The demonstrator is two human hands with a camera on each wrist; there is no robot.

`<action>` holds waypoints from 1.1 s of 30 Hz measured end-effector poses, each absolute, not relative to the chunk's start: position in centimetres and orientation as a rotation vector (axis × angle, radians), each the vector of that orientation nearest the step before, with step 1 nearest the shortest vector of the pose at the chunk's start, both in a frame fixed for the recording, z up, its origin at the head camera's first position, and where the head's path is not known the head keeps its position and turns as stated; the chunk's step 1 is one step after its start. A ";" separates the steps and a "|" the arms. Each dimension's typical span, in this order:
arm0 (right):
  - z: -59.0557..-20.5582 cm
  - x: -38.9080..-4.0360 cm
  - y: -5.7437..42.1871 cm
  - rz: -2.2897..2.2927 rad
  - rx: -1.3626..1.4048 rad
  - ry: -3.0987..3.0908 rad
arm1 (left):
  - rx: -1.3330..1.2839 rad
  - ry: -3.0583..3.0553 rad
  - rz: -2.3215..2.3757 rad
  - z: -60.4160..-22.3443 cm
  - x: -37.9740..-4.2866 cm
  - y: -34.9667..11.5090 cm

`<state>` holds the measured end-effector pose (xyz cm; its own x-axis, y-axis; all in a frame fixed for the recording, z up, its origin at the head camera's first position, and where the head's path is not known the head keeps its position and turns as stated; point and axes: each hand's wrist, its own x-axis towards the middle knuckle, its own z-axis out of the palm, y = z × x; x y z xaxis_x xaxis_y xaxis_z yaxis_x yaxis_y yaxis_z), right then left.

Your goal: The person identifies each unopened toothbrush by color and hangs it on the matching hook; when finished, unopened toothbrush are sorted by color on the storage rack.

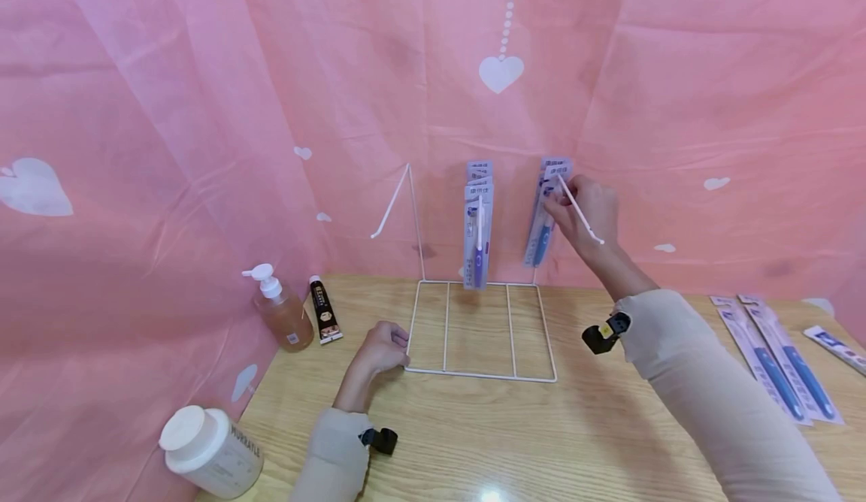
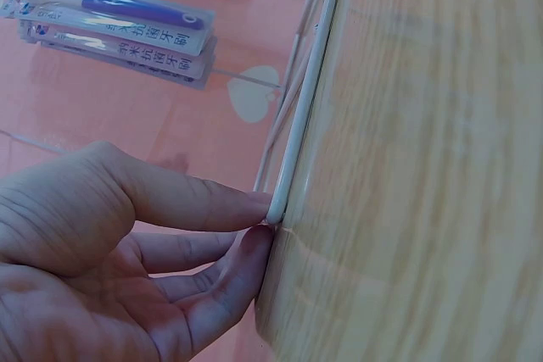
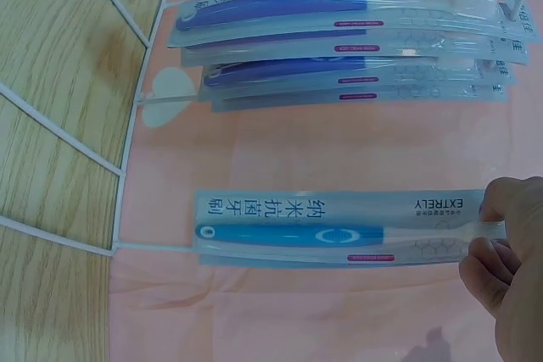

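Observation:
A white wire display rack [image 1: 480,375] stands on the table with hooks jutting forward. At its front left corner my left hand [image 1: 381,348] pinches the wire between thumb and fingers; the left wrist view shows this grip closely. On the right hook hang packaged blue toothbrushes [image 1: 543,239]. My right hand [image 1: 594,209] pinches the front one near the top of its pack, beside the hook wire. In the right wrist view that blue toothbrush [image 3: 288,235] lies against another pack. Several packaged purple toothbrushes [image 1: 478,265] hang on the middle hook. The left hook [image 1: 391,201] carries nothing.
Left of the rack are a pump bottle [image 1: 284,318] and a black tube [image 1: 325,310]. A white tub [image 1: 216,453] is at the front left. Two packaged blue toothbrushes [image 1: 778,359] and a white tube [image 1: 837,348] lie at the right. Pink cloth [image 1: 338,74] hangs behind.

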<state>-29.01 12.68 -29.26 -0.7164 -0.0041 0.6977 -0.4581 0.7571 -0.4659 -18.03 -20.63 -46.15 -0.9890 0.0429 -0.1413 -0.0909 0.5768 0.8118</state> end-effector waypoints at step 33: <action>-38.1 -26.2 39.2 0.523 0.008 -2.978 | -0.085 2.677 1.381 -46.0 -17.5 -21.5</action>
<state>-26.17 39.22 -38.14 -0.9930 0.0150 0.1168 -0.0256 0.9405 -0.3389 -17.45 -21.54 -46.05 -0.9902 0.0089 -0.1391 -0.1082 0.5802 0.8073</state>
